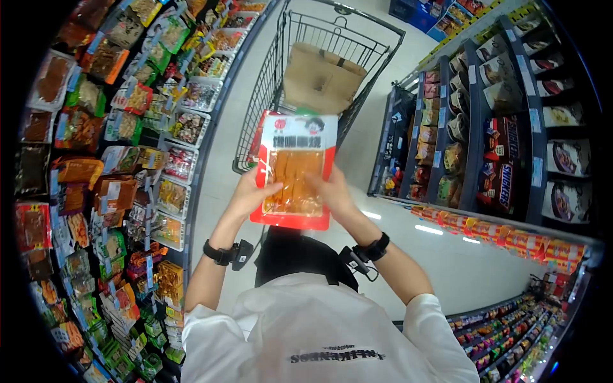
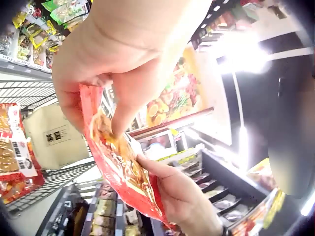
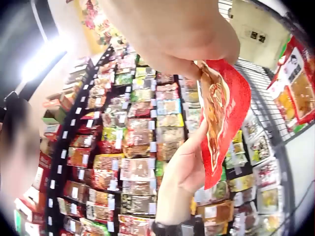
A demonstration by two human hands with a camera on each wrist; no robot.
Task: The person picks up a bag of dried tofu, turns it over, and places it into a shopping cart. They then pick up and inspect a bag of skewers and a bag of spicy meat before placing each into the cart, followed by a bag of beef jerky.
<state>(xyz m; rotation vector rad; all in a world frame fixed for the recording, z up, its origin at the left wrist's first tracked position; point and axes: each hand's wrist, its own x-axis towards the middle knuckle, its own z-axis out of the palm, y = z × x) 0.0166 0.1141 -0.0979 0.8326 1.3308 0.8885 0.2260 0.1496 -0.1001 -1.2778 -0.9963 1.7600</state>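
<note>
A red and white snack packet (image 1: pixel 295 169) with a clear window over orange-brown food is held up between both hands in the head view. My left hand (image 1: pixel 248 195) grips its left edge, thumb across the front. The right edge is pinched by my right hand (image 1: pixel 338 196), thumb also on the window. Seen side-on in the left wrist view, the packet (image 2: pixel 129 172) is slightly bent. In the right wrist view its red back (image 3: pixel 232 105) shows beside the fingers.
Beyond the packet stands a wire shopping cart (image 1: pixel 260 96) holding a cardboard box (image 1: pixel 322 76) and, in the left wrist view, red packets (image 2: pixel 17 147). Shelves of packaged snacks (image 1: pixel 118 191) line the left. At the right is a rack with bowls and bags (image 1: pixel 456 102).
</note>
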